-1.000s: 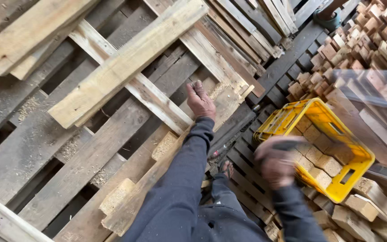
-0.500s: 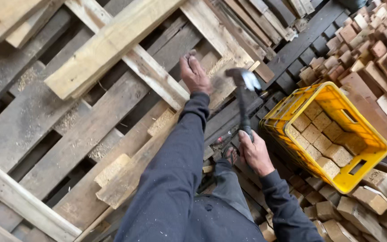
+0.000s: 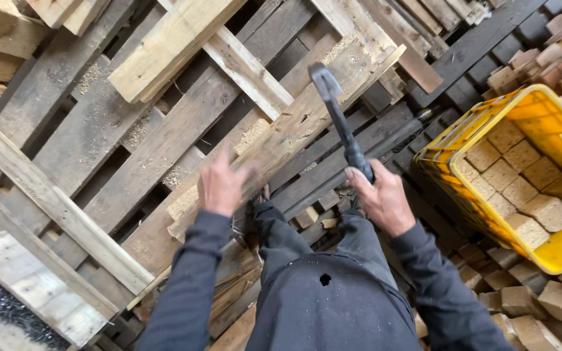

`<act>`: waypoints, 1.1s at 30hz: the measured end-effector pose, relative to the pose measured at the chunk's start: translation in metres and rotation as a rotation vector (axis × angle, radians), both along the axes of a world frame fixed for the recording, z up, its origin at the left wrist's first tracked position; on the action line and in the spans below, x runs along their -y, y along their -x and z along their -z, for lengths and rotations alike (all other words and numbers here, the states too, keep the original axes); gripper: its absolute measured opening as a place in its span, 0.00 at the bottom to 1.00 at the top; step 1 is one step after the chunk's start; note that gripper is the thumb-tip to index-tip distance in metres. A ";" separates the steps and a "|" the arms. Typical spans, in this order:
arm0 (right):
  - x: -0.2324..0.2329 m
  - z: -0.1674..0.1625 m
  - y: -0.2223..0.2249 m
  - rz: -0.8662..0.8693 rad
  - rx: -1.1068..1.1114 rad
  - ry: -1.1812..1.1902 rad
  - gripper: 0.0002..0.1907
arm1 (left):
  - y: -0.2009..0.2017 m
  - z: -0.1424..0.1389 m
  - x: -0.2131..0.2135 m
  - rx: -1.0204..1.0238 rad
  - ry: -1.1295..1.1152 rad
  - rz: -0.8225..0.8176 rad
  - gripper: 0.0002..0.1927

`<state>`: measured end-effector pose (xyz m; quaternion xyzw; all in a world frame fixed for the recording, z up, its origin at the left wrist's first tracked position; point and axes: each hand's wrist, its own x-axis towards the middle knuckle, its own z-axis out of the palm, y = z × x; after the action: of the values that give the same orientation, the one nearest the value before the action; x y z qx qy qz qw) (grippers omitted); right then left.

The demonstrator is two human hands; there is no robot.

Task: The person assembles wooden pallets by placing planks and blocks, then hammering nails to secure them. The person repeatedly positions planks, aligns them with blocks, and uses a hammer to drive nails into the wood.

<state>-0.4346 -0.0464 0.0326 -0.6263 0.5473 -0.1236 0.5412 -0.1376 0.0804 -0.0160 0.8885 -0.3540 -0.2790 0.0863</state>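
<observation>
**Hammer raised over the pallet boards**

The right hand (image 3: 380, 198) grips the dark metal hammer (image 3: 339, 120) by its handle, long axis near upright, head pointing up and away. The left hand (image 3: 224, 184), fingers spread, rests against a weathered wooden pallet board (image 3: 281, 140).
</observation>
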 end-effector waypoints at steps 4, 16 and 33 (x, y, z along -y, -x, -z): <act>0.023 0.010 -0.013 -0.127 -0.142 0.184 0.18 | 0.014 0.010 -0.038 0.377 0.178 0.314 0.63; -0.056 0.020 -0.024 0.164 0.151 -0.164 0.18 | 0.022 0.051 -0.020 0.280 0.126 0.224 0.55; 0.135 0.012 -0.219 -1.090 -0.618 1.040 0.26 | 0.015 0.047 -0.007 0.232 0.191 0.218 0.60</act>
<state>-0.2159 -0.1812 0.0210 -0.9818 0.1627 0.0972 -0.0104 -0.1529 0.0872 -0.0628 0.8590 -0.4805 -0.1472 0.0980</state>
